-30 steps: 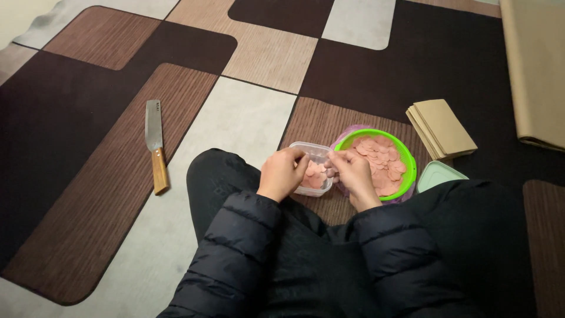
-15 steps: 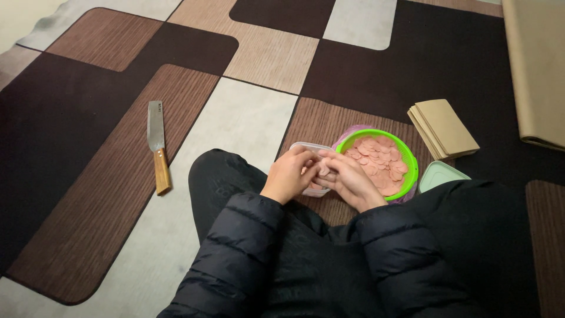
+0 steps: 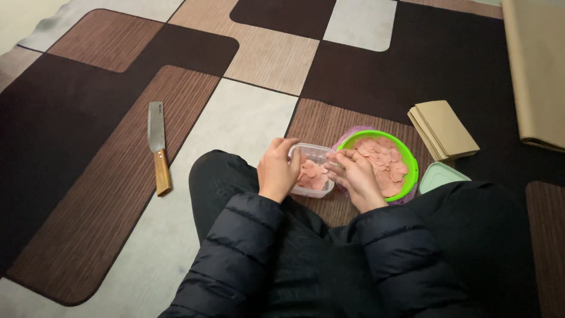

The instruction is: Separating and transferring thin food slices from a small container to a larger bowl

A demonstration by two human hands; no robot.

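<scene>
You sat on the patterned brown, beige and dark carpet (image 3: 247, 123), knees wide, dark puffy sleeves reaching forward. Your left hand (image 3: 278, 169) was curled around the near left side of the small clear plastic tub (image 3: 312, 154), fingers wrapped over its rim, gripping it firmly. Inside that tub lay a layer of thin pink round meat slices (image 3: 312, 175). Your right hand (image 3: 355, 175) sat right against the tub's other side, fingers bent and bunched at the rim; whether they pinched a slice, you couldn't tell from this angle. The two hands were close together, with only the tub between them.

Just to the right of the tub, touching it or nearly so, was the round lime-green plastic bowl (image 3: 411, 166), heaped with more of the same pink slices, resting on a purple sheet that showed at its edge. A pale green plastic lid (image 3: 441, 175) lay just beside the bowl, by your right knee. Beyond it sat a stack of folded tan paper bags (image 3: 444, 128), and a large roll of tan paper (image 3: 535, 70) ran along the far right. Well off to your left lay a wooden-handled cleaver (image 3: 158, 144), blade pointing away from you.
</scene>
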